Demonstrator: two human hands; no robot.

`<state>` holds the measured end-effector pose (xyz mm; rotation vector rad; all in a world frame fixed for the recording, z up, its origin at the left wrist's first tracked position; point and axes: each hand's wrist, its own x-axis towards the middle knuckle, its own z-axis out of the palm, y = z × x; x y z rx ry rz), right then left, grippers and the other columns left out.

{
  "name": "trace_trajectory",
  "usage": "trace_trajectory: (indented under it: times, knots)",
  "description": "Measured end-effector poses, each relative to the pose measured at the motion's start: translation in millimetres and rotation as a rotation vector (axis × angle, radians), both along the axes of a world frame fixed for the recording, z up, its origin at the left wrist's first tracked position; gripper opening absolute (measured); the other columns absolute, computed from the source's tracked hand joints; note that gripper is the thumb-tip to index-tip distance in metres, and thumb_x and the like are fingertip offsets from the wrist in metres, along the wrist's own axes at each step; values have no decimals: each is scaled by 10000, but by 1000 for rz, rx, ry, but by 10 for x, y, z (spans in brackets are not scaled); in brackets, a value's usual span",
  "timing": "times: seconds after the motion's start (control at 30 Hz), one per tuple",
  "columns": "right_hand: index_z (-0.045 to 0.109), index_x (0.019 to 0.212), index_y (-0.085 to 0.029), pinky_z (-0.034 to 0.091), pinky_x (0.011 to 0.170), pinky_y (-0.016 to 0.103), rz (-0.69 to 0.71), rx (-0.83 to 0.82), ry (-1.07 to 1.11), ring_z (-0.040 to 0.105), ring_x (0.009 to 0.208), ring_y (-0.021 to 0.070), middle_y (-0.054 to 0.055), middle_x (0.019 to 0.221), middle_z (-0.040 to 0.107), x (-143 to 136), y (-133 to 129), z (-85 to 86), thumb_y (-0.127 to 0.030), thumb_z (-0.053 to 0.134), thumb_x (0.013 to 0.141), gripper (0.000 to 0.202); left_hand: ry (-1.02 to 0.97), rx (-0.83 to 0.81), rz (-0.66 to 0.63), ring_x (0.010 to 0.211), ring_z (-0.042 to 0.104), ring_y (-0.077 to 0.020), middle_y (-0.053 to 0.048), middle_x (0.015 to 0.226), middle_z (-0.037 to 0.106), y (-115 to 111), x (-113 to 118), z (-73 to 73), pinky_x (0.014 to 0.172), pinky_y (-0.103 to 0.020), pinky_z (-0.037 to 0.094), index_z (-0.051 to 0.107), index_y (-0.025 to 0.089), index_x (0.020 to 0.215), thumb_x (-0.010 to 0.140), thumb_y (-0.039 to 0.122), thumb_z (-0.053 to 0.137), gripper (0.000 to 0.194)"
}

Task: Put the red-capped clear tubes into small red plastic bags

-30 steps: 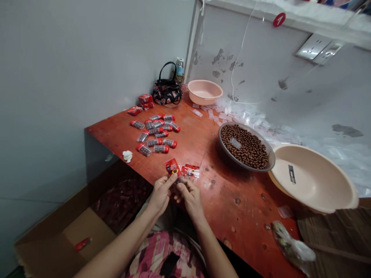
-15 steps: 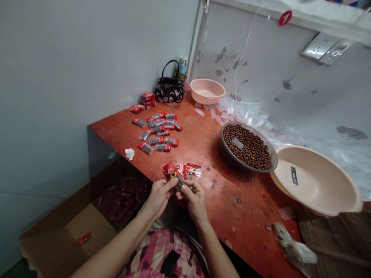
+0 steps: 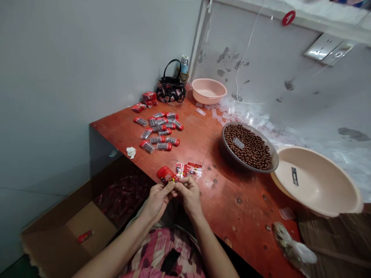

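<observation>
Near the table's front edge I hold a small glossy red packet [image 3: 165,173] with printing and a yellow spot on it. My left hand [image 3: 159,197] pinches its near end between thumb and fingers. Close against it, my right hand [image 3: 189,193] is closed at the same end, thumb beside the left thumb. The fingers hide that end of the packet, and I cannot tell what is inside. Just beyond my hands lie flat red printed wrappers [image 3: 194,169]. Farther back are several clear-and-red packs [image 3: 158,129] filled with dark balls.
A grey bowl [image 3: 275,164] of brown balls holds a small clear tray [image 3: 238,143]. To its right stands a cream basin [image 3: 319,181], with clear plastic trays [image 3: 261,119] heaped behind. A pink basin [image 3: 208,94] and handbag [image 3: 171,88] stand farther back. A cardboard box [image 3: 55,247] is below left.
The packet has turned its red face up and looks fuller, and the dark balls at its near end are now hidden. My right hand has moved left, closer to my left hand.
</observation>
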<state>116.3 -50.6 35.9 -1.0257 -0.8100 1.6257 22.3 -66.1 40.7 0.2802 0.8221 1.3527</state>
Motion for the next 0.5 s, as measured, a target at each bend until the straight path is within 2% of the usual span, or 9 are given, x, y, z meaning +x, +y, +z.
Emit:
trace_trajectory:
  times: [0.1,0.2,0.27,0.33,0.4,0.5]
  knots:
    - [513,718,-167,484,461,214,45,35,-10,575,468,105,-29,587,611,-47,8,53,-241,684,631,205,-48,-31,134,723,608,-153,-73,814,655,-79,-198,8,638,-250,494,623,112,779,673,249,647,176]
    - [526,754,-165,479,469,210,-8,60,-70,579,500,105,-21,615,610,77,32,107,-235,660,661,178,-28,-136,293,929,583,-232,-121,1009,624,-234,-441,-46,753,-327,491,603,143,890,711,387,580,303]
    - [537,771,-165,467,460,199,-77,73,-148,569,506,100,-18,623,606,234,60,117,-242,641,685,155,111,-247,249,901,598,-248,-153,1022,618,-326,-538,-90,722,-337,504,600,127,916,703,382,588,333]
    - [543,779,-162,455,450,197,-107,79,-199,564,517,101,-5,649,610,380,81,103,-261,618,711,142,322,-263,129,850,615,-264,-164,994,630,-335,-538,-111,687,-357,511,607,121,943,679,352,617,351]
    - [540,782,-157,442,442,193,-104,79,-208,561,524,100,8,682,612,469,80,75,-280,591,736,141,601,-106,78,889,598,-279,-141,996,637,-222,-450,-107,754,-383,485,634,146,942,650,341,639,351]
    - [534,780,-155,425,437,186,-76,87,-221,548,513,93,4,674,597,494,42,45,-298,562,762,146,1075,336,47,1139,424,-271,-60,1172,552,109,-255,-122,991,-409,267,619,248,1015,630,290,658,388]
